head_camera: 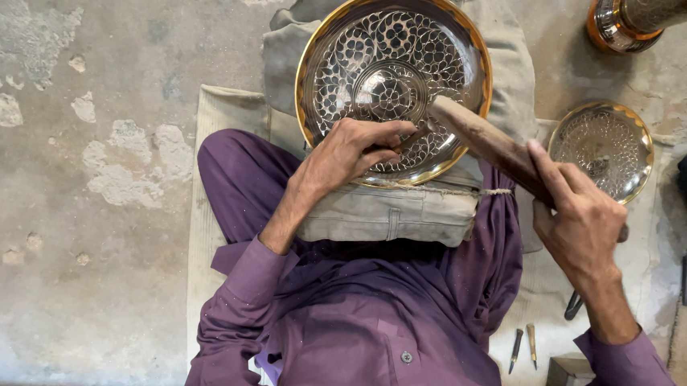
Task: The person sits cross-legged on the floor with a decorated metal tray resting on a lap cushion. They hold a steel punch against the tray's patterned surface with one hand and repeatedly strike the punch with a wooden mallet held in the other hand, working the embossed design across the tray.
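Hands work over a large engraved metal bowl (394, 76) with a gold-coloured rim, propped on a folded grey cloth pad (407, 209) across the person's lap. The left hand (354, 155), at the bowl's six o'clock, pinches a thin tool against the engraved face; the tool is mostly hidden. The right hand (579, 226), at four o'clock from the bowl, is wrapped around a wooden mallet (488, 143) whose head touches the bowl near its centre. A smaller engraved dish (602, 147) lies at three o'clock. Two small chisels (524, 347) rest on the floor mat (219, 128) at five o'clock.
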Demonstrator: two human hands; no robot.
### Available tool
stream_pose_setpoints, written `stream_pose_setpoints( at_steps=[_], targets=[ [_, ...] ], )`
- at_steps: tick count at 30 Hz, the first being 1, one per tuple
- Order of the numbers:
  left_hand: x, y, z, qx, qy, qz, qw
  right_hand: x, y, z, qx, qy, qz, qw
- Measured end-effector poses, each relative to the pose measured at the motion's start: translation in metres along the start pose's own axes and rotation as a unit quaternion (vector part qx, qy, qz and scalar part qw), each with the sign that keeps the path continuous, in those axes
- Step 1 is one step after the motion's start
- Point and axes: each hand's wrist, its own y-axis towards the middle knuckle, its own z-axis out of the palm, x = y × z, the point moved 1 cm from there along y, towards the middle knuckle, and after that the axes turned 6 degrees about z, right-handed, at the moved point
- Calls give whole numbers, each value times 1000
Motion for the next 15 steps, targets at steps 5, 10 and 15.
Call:
stream_pose_setpoints(
  at_steps=[5,10,15],
  targets=[
    [0,1,1,-3,0,2,1000,0,1,1,-77,171,-21,982],
    [2,0,1,0,9,-4,1000,3,1,3,-86,127,-29,988],
    [0,1,1,8,11,-1,1000,0,-3,6,-7,-10,7,1000]
  ],
)
